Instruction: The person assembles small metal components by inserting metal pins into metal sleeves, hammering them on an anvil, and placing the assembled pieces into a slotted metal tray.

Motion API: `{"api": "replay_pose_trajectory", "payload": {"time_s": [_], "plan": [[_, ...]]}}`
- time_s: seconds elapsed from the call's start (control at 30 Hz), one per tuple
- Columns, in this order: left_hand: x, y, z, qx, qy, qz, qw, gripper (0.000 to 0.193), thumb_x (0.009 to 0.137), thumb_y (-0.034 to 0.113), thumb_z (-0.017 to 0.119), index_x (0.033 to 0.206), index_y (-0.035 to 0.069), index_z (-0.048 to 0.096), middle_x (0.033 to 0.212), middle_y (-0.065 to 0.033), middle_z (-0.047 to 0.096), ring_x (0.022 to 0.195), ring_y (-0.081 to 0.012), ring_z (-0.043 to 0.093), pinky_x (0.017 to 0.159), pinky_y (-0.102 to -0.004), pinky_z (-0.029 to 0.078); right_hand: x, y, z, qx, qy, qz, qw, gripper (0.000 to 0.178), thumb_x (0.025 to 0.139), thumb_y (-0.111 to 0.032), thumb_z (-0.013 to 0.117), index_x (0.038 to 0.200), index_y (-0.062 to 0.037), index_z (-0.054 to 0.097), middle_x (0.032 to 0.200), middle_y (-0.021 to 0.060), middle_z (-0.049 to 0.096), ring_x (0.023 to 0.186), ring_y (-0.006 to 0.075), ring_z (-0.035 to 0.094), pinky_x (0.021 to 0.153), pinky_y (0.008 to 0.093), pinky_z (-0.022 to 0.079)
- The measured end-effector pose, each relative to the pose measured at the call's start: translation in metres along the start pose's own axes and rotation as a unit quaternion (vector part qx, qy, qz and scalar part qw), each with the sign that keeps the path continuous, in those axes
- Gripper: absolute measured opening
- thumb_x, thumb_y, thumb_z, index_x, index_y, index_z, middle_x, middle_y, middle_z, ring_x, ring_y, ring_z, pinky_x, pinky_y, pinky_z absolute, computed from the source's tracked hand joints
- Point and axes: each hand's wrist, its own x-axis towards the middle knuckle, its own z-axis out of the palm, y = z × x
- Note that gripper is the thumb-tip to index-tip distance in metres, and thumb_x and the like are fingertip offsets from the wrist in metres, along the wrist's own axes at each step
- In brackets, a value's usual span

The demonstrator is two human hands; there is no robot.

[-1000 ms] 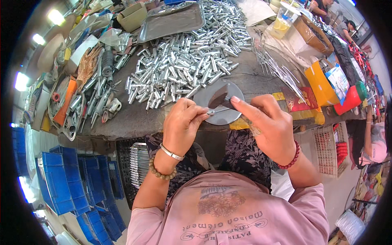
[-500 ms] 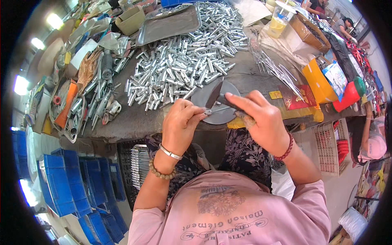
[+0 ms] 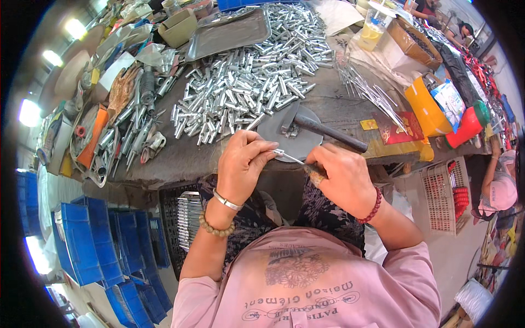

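My left hand point(image 3: 240, 164) is closed, pinching a small silver metal sleeve point(image 3: 278, 152) between thumb and fingertips. A thin metal rod point(image 3: 293, 159) runs from that sleeve to my right hand point(image 3: 345, 177), whose fingers are closed round its other end. How far the rod reaches into the sleeve cannot be made out. Just beyond both hands, a hammer point(image 3: 332, 134) lies with its head on a round grey metal plate point(image 3: 301, 152) and its dark handle pointing right. Many loose silver sleeves point(image 3: 240, 90) are heaped on the bench past the plate.
A grey metal tray point(image 3: 229, 34) rests on the heap's far side. Thin rods point(image 3: 372, 93) lie to the right, near a red packet point(image 3: 402, 130) and an orange bag point(image 3: 426, 106). Hand tools point(image 3: 131, 134) crowd the left. Blue bins point(image 3: 87, 240) stand below left; a person works far right.
My right hand has let go of the hammer, now lying on the plate, and moved down toward me onto the rod. My left hand still pinches the sleeve in nearly the same place.
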Motion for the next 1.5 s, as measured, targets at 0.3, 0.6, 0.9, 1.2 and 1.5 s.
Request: {"api": "replay_pose_trajectory", "payload": {"time_s": [0.3,0.6,0.9,1.2,1.5], "plan": [[-0.038,0.038,0.017,-0.266,0.046,-0.263,0.926,0.052,0.102,0.004,0.066,0.152,0.007,0.053,0.097,-0.0083,0.074,0.064,-0.0073,0.060,0.057,-0.0225,0.048,-0.015,-0.010,0.007,0.452,-0.184,0.256,0.834,0.027,0.096,-0.002,0.064,0.123,0.0003,0.068,0.085,-0.0019,0.067,0.069,0.0033,0.058,0.060,0.0214,0.048],[-0.048,0.041,0.018,-0.407,0.066,-0.330,0.849,0.069,0.097,0.007,0.073,0.156,0.004,0.037,0.097,-0.0083,0.073,0.059,-0.0041,0.054,0.047,-0.0180,0.041,-0.035,-0.021,0.038,0.476,-0.168,0.213,0.837,0.040,0.089,0.005,0.064,0.128,0.0000,0.065,0.088,0.0045,0.069,0.073,0.0076,0.060,0.067,0.0254,0.051],[-0.128,-0.014,-0.050,-0.296,0.223,-0.383,0.846,0.055,0.092,0.007,0.078,0.140,0.002,0.051,0.091,-0.0034,0.071,0.068,-0.0057,0.059,0.058,-0.0212,0.046,-0.027,0.003,0.036,0.321,0.032,0.100,0.941,0.043,0.099,0.008,0.058,0.140,-0.0038,0.063,0.105,0.0064,0.073,0.085,0.0106,0.067,0.078,0.0250,0.055],[-0.376,-0.129,-0.107,-0.038,0.424,-0.624,0.655,0.055,0.084,0.005,0.082,0.134,0.000,0.059,0.098,-0.0070,0.071,0.079,-0.0148,0.066,0.070,-0.0304,0.054,-0.007,0.028,0.031,0.312,0.067,0.140,0.937,0.041,0.100,-0.003,0.052,0.138,-0.0043,0.066,0.099,0.0042,0.073,0.074,0.0049,0.060,0.063,0.0173,0.045],[-0.413,-0.179,-0.094,0.006,0.409,-0.654,0.637,0.057,0.083,0.009,0.086,0.133,-0.002,0.061,0.096,-0.0094,0.072,0.085,-0.0195,0.069,0.077,-0.0342,0.056,-0.009,0.028,0.030,0.312,0.064,0.146,0.937,0.041,0.101,-0.004,0.051,0.139,-0.0050,0.066,0.099,0.0038,0.072,0.075,0.0053,0.060,0.064,0.0179,0.044]]}}
